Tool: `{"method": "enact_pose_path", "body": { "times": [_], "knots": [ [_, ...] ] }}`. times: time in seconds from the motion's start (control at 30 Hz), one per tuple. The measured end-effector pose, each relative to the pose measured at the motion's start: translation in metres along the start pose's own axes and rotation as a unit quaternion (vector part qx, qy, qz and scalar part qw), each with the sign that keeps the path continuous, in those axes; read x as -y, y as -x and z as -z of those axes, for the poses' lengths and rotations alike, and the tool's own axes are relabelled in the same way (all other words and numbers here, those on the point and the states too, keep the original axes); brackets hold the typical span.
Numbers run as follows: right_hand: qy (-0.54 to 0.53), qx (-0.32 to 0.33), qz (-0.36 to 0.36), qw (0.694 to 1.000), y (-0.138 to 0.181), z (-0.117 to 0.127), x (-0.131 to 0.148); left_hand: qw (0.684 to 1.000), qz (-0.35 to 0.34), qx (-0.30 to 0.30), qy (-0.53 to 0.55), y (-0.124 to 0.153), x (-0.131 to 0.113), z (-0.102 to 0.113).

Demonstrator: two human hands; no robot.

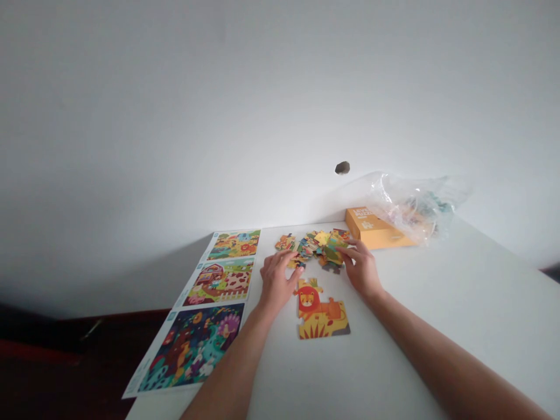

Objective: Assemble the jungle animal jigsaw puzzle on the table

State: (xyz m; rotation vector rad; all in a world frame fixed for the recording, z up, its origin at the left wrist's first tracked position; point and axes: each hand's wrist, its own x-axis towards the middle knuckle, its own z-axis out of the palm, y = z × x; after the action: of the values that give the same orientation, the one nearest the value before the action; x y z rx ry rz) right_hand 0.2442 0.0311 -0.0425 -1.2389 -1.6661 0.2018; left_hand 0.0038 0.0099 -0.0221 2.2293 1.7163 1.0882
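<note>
A loose pile of jigsaw puzzle pieces lies on the white table. My left hand is at the pile's near left side, its thumb and fingers apart, fingertips by a few pieces. At the right side of the pile, my right hand has its fingers closed on the edge of a green puzzle piece. Between my forearms lies a joined puzzle section with a red-maned lion on yellow ground. Its left and top edges still show tabs and notches.
To the left, a printed sheet with three pictures overhangs the table edge. An orange puzzle box stands at the back right, with a clear plastic bag of pieces on it. A white wall with a hole rises behind.
</note>
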Motion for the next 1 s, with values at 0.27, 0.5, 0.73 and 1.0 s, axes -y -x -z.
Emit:
{"method": "enact_pose_path", "body": {
  "times": [0.27, 0.5, 0.73, 1.0],
  "knots": [
    [0.15, 0.071, -0.006, 0.986, 0.001, -0.001, -0.004, 0.982, 0.087, 0.017, -0.169, 0.004, 0.003, -0.003],
    [0.186, 0.234, 0.061, 0.952, 0.002, 0.003, 0.02, 0.978, 0.105, 0.004, -0.182, 0.002, 0.002, 0.002],
    [0.189, 0.182, 0.022, 0.965, 0.0, 0.001, 0.009, 0.984, 0.049, 0.039, -0.165, 0.003, -0.001, 0.002],
    [0.176, 0.252, 0.076, 0.948, 0.002, 0.005, 0.02, 0.98, 0.092, -0.019, -0.176, 0.003, 0.002, -0.001]
  ]
}}
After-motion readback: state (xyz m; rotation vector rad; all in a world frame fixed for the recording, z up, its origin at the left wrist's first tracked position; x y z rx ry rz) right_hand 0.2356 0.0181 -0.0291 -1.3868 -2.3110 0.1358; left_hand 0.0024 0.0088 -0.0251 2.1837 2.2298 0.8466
